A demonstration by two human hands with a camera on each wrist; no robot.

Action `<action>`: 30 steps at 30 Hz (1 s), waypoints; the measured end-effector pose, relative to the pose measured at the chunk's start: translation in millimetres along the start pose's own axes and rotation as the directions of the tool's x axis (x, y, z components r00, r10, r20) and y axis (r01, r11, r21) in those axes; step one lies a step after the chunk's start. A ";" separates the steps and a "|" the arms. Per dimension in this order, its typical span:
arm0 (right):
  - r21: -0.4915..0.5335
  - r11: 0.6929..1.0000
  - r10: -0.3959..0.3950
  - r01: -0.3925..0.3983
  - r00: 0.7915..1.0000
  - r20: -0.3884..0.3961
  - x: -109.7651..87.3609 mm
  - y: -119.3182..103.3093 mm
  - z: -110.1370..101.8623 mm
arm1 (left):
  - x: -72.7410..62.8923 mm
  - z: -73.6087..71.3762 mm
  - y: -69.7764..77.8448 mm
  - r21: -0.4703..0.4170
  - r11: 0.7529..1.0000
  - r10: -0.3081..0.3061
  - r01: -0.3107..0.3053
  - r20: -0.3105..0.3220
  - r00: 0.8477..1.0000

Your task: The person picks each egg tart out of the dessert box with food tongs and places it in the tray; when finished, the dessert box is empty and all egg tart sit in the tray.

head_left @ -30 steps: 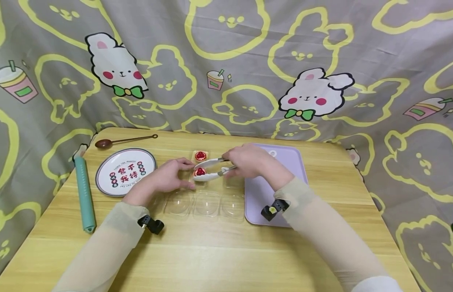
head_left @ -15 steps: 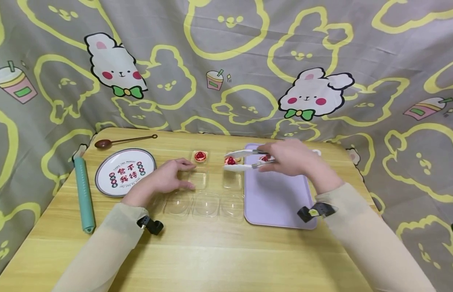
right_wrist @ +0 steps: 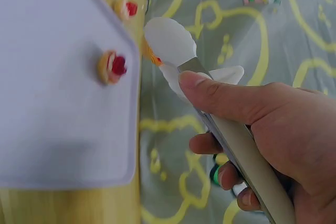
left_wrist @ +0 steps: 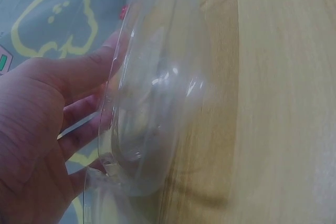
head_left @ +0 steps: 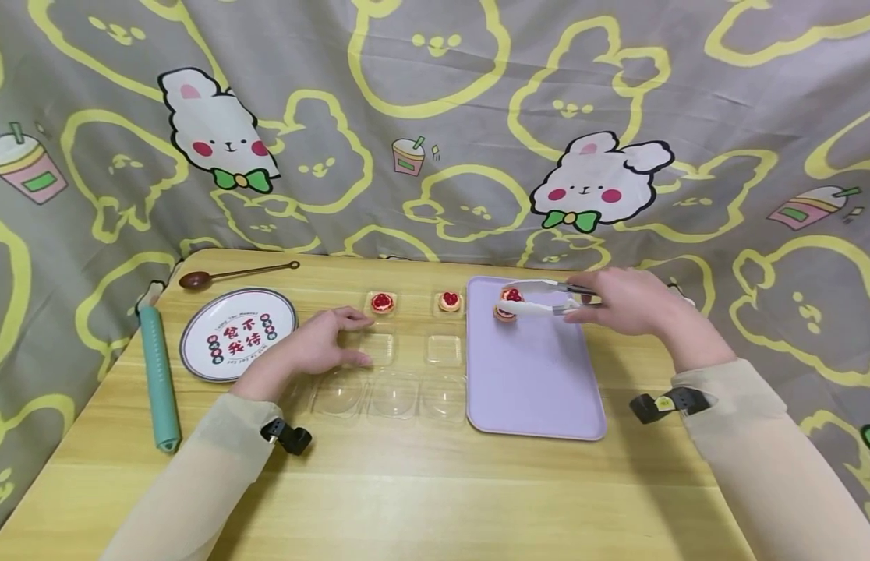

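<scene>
My right hand (head_left: 620, 300) grips tongs (right_wrist: 226, 129) with white tips and metal arms, held over the far part of the lilac tray (head_left: 536, 382). A small red-topped tart (head_left: 512, 294) is between the tips, mostly hidden behind one tip in the right wrist view. A second tart (right_wrist: 112, 67) sits on the tray. My left hand (head_left: 319, 343) holds the left end of a clear plastic container (left_wrist: 144, 93), thumb and fingers around its edge. Two more tarts, one on the left (head_left: 382, 302) and one on the right (head_left: 450, 301), sit in its back compartments; two front ones show bare.
The container's domed lid (head_left: 394, 395) lies open toward me. An oval white plate (head_left: 228, 358) with red and black lettering is at left, a brown spoon (head_left: 196, 279) behind it. A teal roll (head_left: 158, 382) lies by the left edge. A patterned curtain (head_left: 435, 117) hangs behind.
My right hand has moved right with the tongs, carrying a tart from the front middle compartment to above the tray. My left hand stays at the container.
</scene>
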State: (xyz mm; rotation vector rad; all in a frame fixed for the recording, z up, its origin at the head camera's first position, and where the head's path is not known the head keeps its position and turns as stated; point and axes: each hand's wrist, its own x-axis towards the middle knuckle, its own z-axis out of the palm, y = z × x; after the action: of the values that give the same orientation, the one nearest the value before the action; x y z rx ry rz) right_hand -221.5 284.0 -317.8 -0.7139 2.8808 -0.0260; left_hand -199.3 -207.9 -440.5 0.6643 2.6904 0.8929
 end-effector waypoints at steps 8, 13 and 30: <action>0.028 0.997 0.074 -0.075 0.996 0.043 -8.2 35.7 15.5 | -0.3 1.8 -0.6 -0.004 1.000 -0.001 0.001 -0.009 1.000; 0.049 0.997 0.054 -0.056 0.997 0.052 -10.9 48.5 25.3 | -0.6 1.4 0.3 0.003 1.000 0.000 0.000 -0.008 1.000; 0.049 0.997 0.052 -0.056 0.996 0.078 -11.0 54.5 39.6 | -1.3 1.2 -0.3 0.028 1.000 0.005 -0.005 0.001 1.000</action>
State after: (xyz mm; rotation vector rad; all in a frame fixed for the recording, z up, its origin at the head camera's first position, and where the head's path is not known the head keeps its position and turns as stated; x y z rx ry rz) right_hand -230.3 338.3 -358.1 -0.6142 2.8144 -0.0633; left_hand -197.9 -208.2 -441.5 0.6778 2.7068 0.8575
